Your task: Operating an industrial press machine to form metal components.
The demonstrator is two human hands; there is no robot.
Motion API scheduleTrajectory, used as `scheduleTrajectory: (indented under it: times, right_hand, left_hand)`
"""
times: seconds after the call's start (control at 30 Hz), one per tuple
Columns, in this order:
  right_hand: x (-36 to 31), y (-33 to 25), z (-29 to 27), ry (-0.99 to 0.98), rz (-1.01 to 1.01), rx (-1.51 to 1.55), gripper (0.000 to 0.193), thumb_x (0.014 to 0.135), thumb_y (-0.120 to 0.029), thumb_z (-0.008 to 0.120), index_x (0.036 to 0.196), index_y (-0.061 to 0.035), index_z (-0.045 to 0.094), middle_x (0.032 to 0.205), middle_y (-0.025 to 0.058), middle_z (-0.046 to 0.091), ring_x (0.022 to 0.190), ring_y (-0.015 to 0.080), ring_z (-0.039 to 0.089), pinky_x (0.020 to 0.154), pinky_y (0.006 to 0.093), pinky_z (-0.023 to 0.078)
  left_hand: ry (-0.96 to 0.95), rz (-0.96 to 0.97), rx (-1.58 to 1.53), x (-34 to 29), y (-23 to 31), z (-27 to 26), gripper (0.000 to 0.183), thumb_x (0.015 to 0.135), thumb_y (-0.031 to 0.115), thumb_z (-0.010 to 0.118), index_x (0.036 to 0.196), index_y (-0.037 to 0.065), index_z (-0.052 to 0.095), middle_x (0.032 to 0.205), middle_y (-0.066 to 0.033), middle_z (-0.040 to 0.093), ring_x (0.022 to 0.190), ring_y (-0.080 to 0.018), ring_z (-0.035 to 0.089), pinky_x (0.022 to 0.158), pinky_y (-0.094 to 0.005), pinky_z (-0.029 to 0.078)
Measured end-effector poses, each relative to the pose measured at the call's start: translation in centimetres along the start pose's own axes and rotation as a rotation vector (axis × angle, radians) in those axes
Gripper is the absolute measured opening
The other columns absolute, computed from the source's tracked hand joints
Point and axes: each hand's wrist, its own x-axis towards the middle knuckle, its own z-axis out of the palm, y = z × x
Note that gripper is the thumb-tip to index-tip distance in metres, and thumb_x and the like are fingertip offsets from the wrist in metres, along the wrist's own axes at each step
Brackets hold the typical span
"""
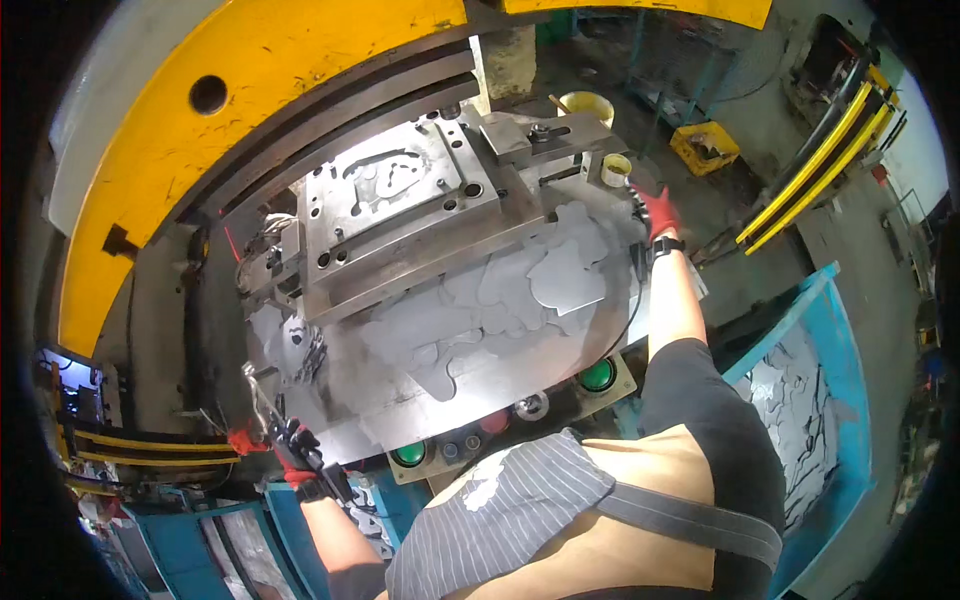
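Observation:
My left hand [292,452], in a red and black glove, is at the table's left front corner. Its fingers close round a thin metal rod tool [262,396] with a bent upper end. At the far right, my right hand [658,214], also gloved, reaches beside a small yellow-rimmed pot [615,170]. Its fingers look bent together at the pot's near side; what they hold, if anything, is too small to make out. Flat grey sheet-metal pieces [568,275] lie overlapping on the table between my hands. Behind them sits a steel die [390,180] with a cut-out shape and holes.
A yellow press frame [300,60] arches over the die. Green push buttons [598,374] sit on a control box along the front edge. A blue bin [850,400] of metal scrap stands at right. Yellow guard bars [815,165] flank the far right. A black cable runs near my right wrist.

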Motion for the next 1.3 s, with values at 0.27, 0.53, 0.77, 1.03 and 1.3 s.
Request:
scheduleTrajectory:
  times: [0.27,0.53,0.77,1.03,1.3]
  right_hand:
    - [0.1,-1.3,2.8,0.080,-0.015,0.174,0.026,0.071,-0.014,0.063,0.094,-0.0012,0.059,0.086,0.0069,0.061,0.072,0.0118,0.055,0.066,0.0267,0.044]
    - [-1.7,-3.8,-1.0,0.150,-0.223,0.086,0.016,0.074,-0.010,0.056,0.089,-0.0025,0.059,0.078,0.0069,0.062,0.069,0.0133,0.056,0.065,0.0268,0.043]
    - [-1.7,-6.3,-3.4,0.208,-0.224,0.345,0.023,0.078,-0.018,0.057,0.093,-0.0006,0.056,0.080,0.0055,0.061,0.066,0.0147,0.056,0.062,0.0274,0.045]
    - [-9.8,-19.7,2.3,-0.424,-0.011,0.849,0.025,0.081,-0.016,0.053,0.102,-0.0015,0.053,0.079,0.0077,0.061,0.064,0.0151,0.060,0.056,0.0261,0.049]
    - [-14.0,-27.0,14.3,-0.790,0.019,0.992,0.023,0.081,-0.014,0.051,0.099,0.0003,0.054,0.088,0.0113,0.061,0.073,0.0190,0.061,0.066,0.0287,0.052]
  left_hand:
    - [0.355,0.406,0.590,-1.7,-8.1,-2.3,0.038,0.086,0.019,0.042,0.122,0.009,0.038,0.053,0.0077,0.028,0.039,-0.0006,0.028,0.033,-0.0159,0.024]
    - [0.416,0.741,1.298,-0.1,-14.3,-1.0,0.027,0.085,0.019,0.046,0.107,0.003,0.048,0.067,-0.0028,0.047,0.051,-0.0075,0.040,0.054,-0.0225,0.042]
    - [0.418,0.491,0.546,-0.6,-14.8,-5.0,0.033,0.083,0.022,0.050,0.109,0.002,0.049,0.070,-0.0027,0.054,0.052,-0.0077,0.043,0.060,-0.0248,0.043]
    - [0.466,0.458,0.611,-0.8,-14.4,-2.9,0.030,0.081,0.020,0.053,0.104,0.001,0.053,0.091,-0.0039,0.057,0.068,-0.0103,0.050,0.059,-0.0257,0.042]
    - [0.583,0.582,0.584,0.5,-16.4,-8.1,0.031,0.082,0.023,0.051,0.106,0.003,0.053,0.081,-0.0044,0.057,0.064,-0.0132,0.055,0.058,-0.0256,0.046]
